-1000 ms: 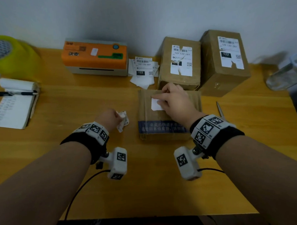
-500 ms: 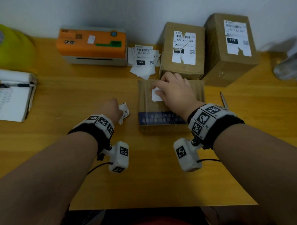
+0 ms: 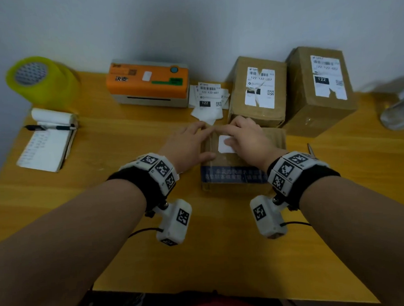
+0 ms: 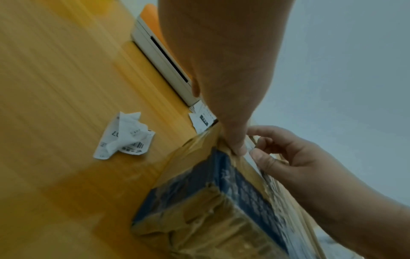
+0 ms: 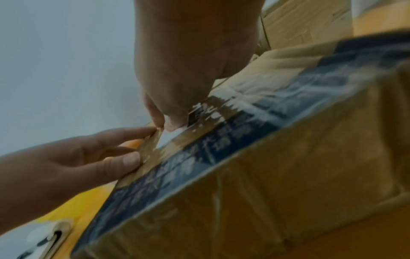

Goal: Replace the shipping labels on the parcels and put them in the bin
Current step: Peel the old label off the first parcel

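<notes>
Where the right hand [image 3: 243,139] covers it, the label [image 3: 224,145] hides.

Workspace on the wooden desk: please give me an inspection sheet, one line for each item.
Surface: wooden desk, no damage seen.
Job's things: near parcel lies flat, white label remnant on top; two rear parcels carry torn labels; new labels beside label printer. Bin: nothing seen.
Clutter: crumpled old label, notepad with pen, yellow tape roll, clear object at right edge, blurred.
Grips: left hand steadies the near parcel's edge with straight fingers; right hand picks at the remnant.
Cables: wrist camera leads.
Surroundings: plain grey wall.
</notes>
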{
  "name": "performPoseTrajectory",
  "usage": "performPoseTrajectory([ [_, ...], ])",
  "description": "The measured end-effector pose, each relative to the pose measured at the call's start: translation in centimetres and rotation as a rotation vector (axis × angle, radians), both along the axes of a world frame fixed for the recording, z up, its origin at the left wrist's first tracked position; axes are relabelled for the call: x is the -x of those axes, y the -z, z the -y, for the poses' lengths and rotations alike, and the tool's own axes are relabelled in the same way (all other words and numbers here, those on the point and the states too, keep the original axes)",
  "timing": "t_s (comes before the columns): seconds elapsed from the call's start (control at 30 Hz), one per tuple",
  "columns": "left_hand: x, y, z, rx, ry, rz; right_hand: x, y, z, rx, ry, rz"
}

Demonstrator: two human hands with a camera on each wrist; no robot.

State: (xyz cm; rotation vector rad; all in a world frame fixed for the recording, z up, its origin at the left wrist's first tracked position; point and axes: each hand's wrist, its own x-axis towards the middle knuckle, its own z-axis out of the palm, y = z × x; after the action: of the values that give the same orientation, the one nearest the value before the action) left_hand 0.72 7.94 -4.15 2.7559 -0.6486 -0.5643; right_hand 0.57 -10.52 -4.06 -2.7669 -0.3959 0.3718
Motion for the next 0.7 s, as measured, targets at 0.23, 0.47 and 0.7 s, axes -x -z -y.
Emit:
performPoseTrajectory([
  [0.23,-1.03,0.13,0.29,-0.057,0.019,0.018,0.22,-0.24,0.16,0.018,-0.029,0.023],
  [0.47,-0.73,0.46,0.25,-0.043,-0.020,0.002,-0.40,-0.28,-0.35,0.109,-0.092,0.056],
  [0.7,-0.85,0.32,0.45,-0.068,-0.013,0.008,-0.17,-0.46,0.29,0.038,-0.052,-0.006],
])
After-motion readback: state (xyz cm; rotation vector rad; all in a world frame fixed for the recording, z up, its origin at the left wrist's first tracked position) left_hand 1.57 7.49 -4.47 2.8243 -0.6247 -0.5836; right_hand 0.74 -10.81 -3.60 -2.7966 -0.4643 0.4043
